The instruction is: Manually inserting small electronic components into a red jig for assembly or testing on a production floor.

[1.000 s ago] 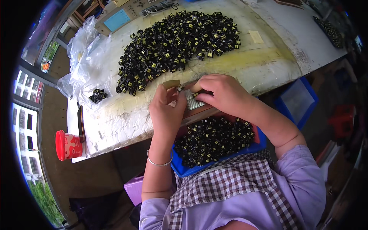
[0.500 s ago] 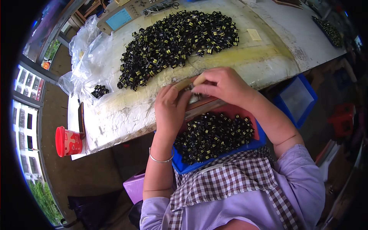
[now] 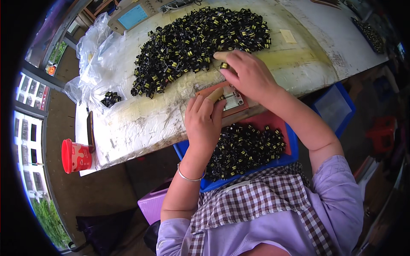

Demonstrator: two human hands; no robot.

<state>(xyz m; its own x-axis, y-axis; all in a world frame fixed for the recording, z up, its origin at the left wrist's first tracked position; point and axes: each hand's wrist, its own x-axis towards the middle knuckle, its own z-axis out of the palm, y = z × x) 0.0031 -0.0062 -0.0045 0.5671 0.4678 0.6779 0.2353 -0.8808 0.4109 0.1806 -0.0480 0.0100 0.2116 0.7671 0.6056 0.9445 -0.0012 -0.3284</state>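
Note:
My right hand is above the front of a big heap of small black-and-yellow wound components. Between its thumb and index finger sits one small black-and-yellow component. A tan finger cover shows on that index finger. My left hand rests at a reddish-brown block with a metal plate, at the table's front edge. Its thumb and index finger, the latter also in a tan cover, close together over the plate's left side; what is between them is mostly hidden.
A blue bin with a red liner, full of similar components, is below the table edge. Plastic bags, a red tub and a dark flat object are at left. A screened instrument stands behind; another blue tray is right.
My right hand has moved from the block up toward the heap and now pinches a component. The left hand has shifted slightly right, and more of the metal plate shows.

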